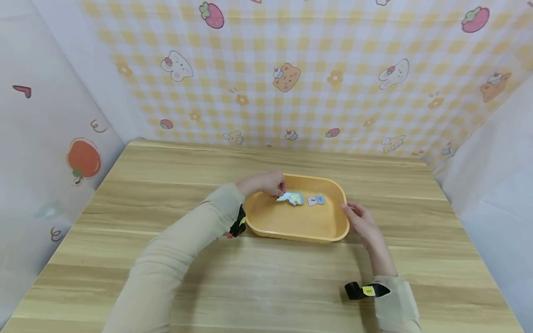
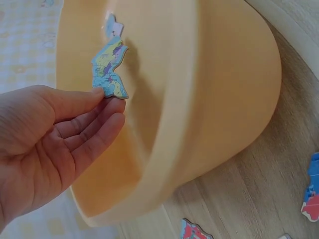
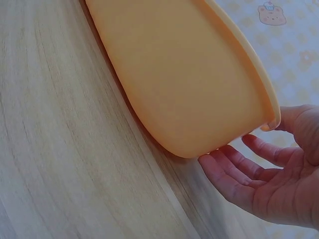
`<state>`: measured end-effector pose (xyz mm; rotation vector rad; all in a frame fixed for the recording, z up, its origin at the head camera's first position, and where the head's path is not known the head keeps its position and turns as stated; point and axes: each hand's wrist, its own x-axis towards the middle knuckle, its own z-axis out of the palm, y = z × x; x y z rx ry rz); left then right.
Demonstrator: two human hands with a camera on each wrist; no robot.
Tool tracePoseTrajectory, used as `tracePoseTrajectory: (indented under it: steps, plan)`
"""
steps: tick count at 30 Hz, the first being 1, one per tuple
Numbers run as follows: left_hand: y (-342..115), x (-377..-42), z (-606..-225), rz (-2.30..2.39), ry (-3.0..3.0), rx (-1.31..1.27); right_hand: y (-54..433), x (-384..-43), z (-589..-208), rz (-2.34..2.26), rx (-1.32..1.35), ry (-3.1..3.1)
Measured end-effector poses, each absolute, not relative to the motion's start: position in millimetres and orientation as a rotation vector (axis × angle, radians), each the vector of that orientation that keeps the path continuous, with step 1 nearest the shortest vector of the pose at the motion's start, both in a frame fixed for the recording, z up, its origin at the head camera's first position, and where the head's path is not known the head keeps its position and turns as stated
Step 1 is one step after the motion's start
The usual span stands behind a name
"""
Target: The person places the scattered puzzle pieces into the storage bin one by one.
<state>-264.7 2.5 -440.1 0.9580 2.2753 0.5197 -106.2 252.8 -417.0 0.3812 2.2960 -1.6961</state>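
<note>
A yellow plastic basin (image 1: 297,223) stands on the wooden table. Over its left side reaches my left hand (image 1: 271,183), which pinches the end of a map puzzle piece (image 2: 107,69) between thumb and fingertips. This piece is wavy-edged, with light blue, yellow and purple areas. To its right in the head view, a smaller pale blue and pink puzzle piece (image 1: 316,200) lies on the basin floor. My right hand (image 3: 279,174) grips the basin's right end, thumb over the rim and fingers curled against the outer wall.
Beside the basin, a blue and red puzzle piece (image 2: 311,191) and a red and teal piece (image 2: 193,230) lie on the table (image 1: 266,282). A yellow checked cloth (image 1: 250,55) hangs behind the table; pale cloth (image 1: 37,120) hangs at the sides.
</note>
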Motion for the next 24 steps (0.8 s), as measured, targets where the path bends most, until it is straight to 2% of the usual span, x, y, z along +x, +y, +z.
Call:
tracePoseTrajectory:
  steps: [2, 6, 10, 14, 18, 22, 24]
  plan:
    - [5.1, -267.7, -443.4, 0.501, 2.28, 0.967, 254.1, -106.0, -416.6, -1.688, 0.379, 2.3]
    - [7.5, -250.5, -424.1, 0.389, 2.35, 0.942, 254.5, -105.9, -418.4, -1.693, 0.384, 2.304]
    - [9.1, -280.5, -473.5, 0.359, 2.374, 0.973, 251.6, -106.3, -420.7, -1.725, 0.385, 2.293]
    - [9.5, -301.6, -503.2, 0.358, 2.367, 0.984, 249.9, -105.9, -421.9, -1.757, 0.375, 2.282]
    - [12.3, -299.3, -512.4, 0.352, 2.424, 1.018, 250.4, -102.9, -422.0, -1.743, 0.388, 2.28]
    - [14.6, -295.8, -509.7, 0.365, 2.414, 0.998, 251.4, -101.1, -420.8, -1.73, 0.4, 2.284]
    - [13.9, -287.2, -491.7, 0.384, 2.409, 0.97, 251.9, -102.0, -420.1, -1.738, 0.393, 2.289]
